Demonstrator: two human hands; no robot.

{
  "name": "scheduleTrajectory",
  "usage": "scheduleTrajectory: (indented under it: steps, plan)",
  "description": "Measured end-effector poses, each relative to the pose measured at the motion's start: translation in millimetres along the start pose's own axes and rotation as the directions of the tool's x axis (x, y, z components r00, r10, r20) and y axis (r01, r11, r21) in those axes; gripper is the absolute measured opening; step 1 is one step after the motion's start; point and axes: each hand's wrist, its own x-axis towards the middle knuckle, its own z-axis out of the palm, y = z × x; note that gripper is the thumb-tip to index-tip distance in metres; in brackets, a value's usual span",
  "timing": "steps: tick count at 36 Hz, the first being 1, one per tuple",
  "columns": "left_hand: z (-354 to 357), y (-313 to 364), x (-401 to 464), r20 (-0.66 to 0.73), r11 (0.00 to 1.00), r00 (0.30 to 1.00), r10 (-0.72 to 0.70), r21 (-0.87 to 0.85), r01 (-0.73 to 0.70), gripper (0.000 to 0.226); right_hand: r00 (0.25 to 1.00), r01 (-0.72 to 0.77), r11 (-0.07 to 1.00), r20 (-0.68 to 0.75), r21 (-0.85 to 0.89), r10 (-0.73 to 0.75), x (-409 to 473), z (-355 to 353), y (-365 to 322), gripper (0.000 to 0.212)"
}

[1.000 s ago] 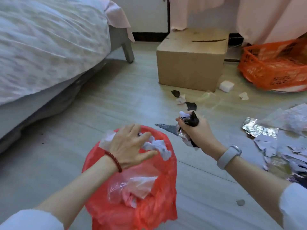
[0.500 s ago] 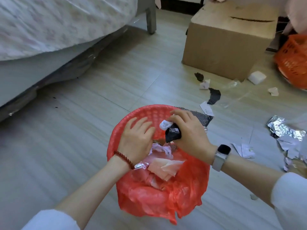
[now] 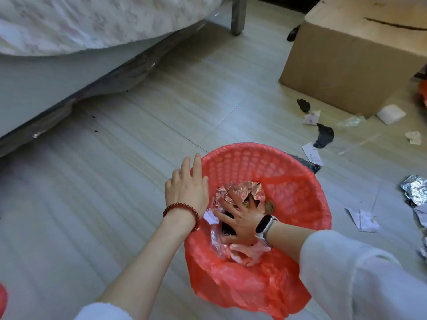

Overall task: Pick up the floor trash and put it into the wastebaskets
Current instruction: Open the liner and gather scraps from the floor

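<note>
A red wastebasket [image 3: 291, 172] lined with a red plastic bag stands on the floor in front of me. My right hand [image 3: 240, 218], fingers spread flat, presses down on the crumpled foil and paper trash [image 3: 240, 189] inside it. My left hand [image 3: 187, 192] rests open on the basket's left rim, holding nothing. Loose trash lies on the floor to the right: black scraps [image 3: 324, 136], white paper pieces [image 3: 313, 153] and crumpled foil [image 3: 414, 192].
A bed [image 3: 80, 24] with a white cover fills the upper left, one leg [image 3: 238, 17] near the top middle. A cardboard box [image 3: 353, 58] stands at the upper right with a white foam block [image 3: 390, 114] beside it. An orange basket edge [image 3: 424, 91] shows far right.
My right hand has let go of the black and white trash and gone down flat onto the pile in the basket. My left hand has shifted out to the left rim.
</note>
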Motion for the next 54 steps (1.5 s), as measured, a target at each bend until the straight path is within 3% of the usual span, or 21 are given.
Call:
scheduleTrajectory:
  steps: [5,9,12,16,21,24,28,32,36,40,42,44,45,47,49,51,54]
  plan:
    - [-4.1,1.1,-1.9,-0.043,1.000,0.999,-0.011,-0.010,0.011,0.055,0.999,0.004,0.998,0.039,0.056,-0.006,-10.0,-22.0,5.9,0.092]
    - [-9.6,7.6,4.2,-0.184,0.996,0.982,0.052,-0.062,-0.065,0.048,0.994,0.058,0.980,-0.097,0.190,-0.040,-50.8,-60.8,13.0,0.091]
    - [-19.2,28.8,13.5,-0.311,0.979,0.945,0.105,-0.136,-0.153,0.037,0.974,0.049,0.970,-0.227,0.237,0.006,-85.7,-90.3,26.3,0.074]
    - [-35.0,79.0,22.9,-0.397,0.932,0.894,0.206,-0.201,-0.303,0.034,0.845,0.016,0.955,-0.515,0.296,0.146,-126.5,-115.0,54.7,0.064]
    - [-35.1,159.3,27.3,-0.450,0.848,0.810,0.376,-0.186,-0.497,0.028,0.670,-0.053,0.869,-0.628,0.493,0.397,-192.6,-91.3,106.3,0.039]
    - [-22.7,218.7,19.4,-0.409,0.774,0.767,0.494,-0.196,-0.603,0.035,0.559,-0.121,0.754,-0.583,0.645,0.589,-243.0,-52.8,137.8,0.033]
    - [13.3,298.7,-13.2,-0.273,0.649,0.687,0.673,-0.227,-0.726,0.028,0.431,-0.215,0.567,-0.444,0.795,0.786,-308.6,19.0,168.5,0.021]
    - [66.6,359.1,-50.8,-0.006,0.579,0.594,0.804,-0.222,-0.785,0.030,0.384,-0.312,0.364,-0.234,0.878,0.893,-364.9,97.1,178.1,0.023]
    - [123.1,386.0,-79.0,0.281,0.535,0.492,0.824,-0.099,-0.839,0.034,0.348,-0.415,0.227,-0.077,0.881,0.934,-398.2,163.9,179.2,0.026]
    - [173.2,380.8,-107.5,0.507,0.516,0.442,0.740,-0.006,-0.857,0.038,0.374,-0.483,0.142,0.057,0.864,0.925,-403.9,228.2,165.5,0.027]
    - [192.5,367.6,-122.4,0.562,0.563,0.457,0.689,-0.019,-0.826,0.038,0.407,-0.516,0.173,0.062,0.839,0.911,-399.1,249.1,151.4,0.027]
    - [212.1,350.1,-144.5,0.631,0.603,0.438,0.641,-0.061,-0.795,0.040,0.504,-0.549,0.259,0.067,0.795,0.861,-396.3,263.9,131.5,0.030]
    - [220.7,340.0,-157.3,0.674,0.588,0.387,0.630,-0.088,-0.804,0.043,0.582,-0.544,0.322,0.072,0.775,0.810,-395.5,270.9,119.8,0.032]
    - [233.4,320.2,-181.9,0.745,0.466,0.233,0.625,-0.117,-0.877,0.055,0.725,-0.496,0.460,0.059,0.737,0.687,-396.4,285.2,93.9,0.040]
    - [239.4,304.0,-200.8,0.781,0.319,0.088,0.619,-0.148,-0.936,0.065,0.808,-0.450,0.574,0.039,0.684,0.588,-399.6,299.1,69.8,0.050]
    - [245.7,290.7,-214.1,0.773,0.213,-0.009,0.635,-0.186,-0.959,0.073,0.840,-0.435,0.617,0.050,0.656,0.540,-403.7,312.9,49.4,0.059]
    - [257.0,274.3,-228.3,0.701,0.028,-0.126,0.702,-0.205,-0.978,0.079,0.829,-0.436,0.659,-0.010,0.613,0.559,-410.0,329.7,27.1,0.071]
